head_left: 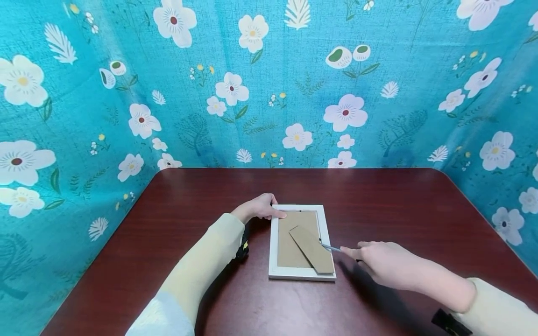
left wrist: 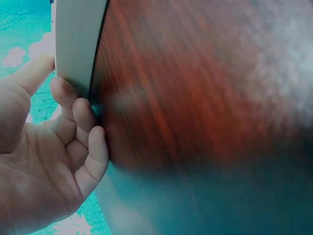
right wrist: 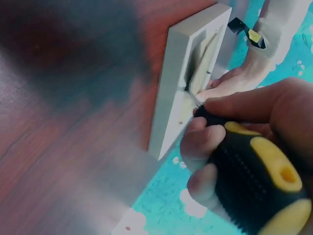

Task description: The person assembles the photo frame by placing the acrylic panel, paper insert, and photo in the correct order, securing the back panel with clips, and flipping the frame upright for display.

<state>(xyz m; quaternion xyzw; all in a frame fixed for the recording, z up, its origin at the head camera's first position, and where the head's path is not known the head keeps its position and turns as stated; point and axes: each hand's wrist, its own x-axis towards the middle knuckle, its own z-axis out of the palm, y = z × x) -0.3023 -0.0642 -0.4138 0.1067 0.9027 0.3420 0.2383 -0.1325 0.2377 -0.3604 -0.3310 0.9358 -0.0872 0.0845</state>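
A white picture frame [head_left: 273, 247] lies face down on the table, its brown backing board [head_left: 287, 254] and slanting easel stand [head_left: 313, 249] facing up. My left hand [head_left: 262, 206] grips the frame's far left corner, thumb over the top and fingers against the side. In the left wrist view, the bent fingers of the left hand [left wrist: 63, 156] meet the pale frame edge [left wrist: 77, 44]. My right hand [head_left: 386, 262] holds a screwdriver [head_left: 332, 248], its tip at the frame's right inner edge beside a small dark tab. The black and yellow handle [right wrist: 244, 171] fills the right hand's grasp.
The dark red-brown wooden table [head_left: 201, 196] extends around the frame on all sides. Behind it and at both sides hangs a turquoise floral cloth [head_left: 269, 93]. A black strap [head_left: 451, 322] sits at the right wrist.
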